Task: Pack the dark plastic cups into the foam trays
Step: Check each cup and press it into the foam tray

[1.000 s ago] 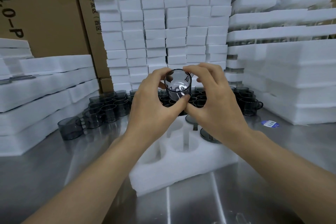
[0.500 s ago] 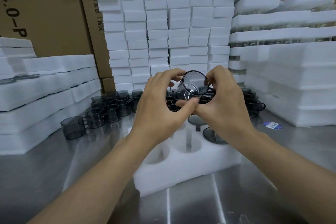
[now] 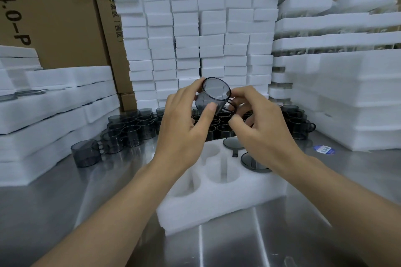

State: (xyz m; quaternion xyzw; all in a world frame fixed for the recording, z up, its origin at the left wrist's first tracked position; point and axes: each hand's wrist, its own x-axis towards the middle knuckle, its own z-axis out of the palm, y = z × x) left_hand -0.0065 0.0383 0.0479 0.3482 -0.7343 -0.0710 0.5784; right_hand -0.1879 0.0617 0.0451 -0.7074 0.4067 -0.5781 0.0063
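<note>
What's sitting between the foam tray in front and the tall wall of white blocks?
Loose dark cups crowd the metal table there, as the head view shows.

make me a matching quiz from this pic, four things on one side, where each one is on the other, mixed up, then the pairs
Things
1. tilted dark cup
2. foam tray
3. blue round sticker
4. small foam blocks

Places
a. stacked in columns against the cartons
b. on the steel table, right of the tray
c. held up in the left hand
d. nearest the person, two cups already in it

Pairs: 1-c, 2-d, 3-b, 4-a
</note>
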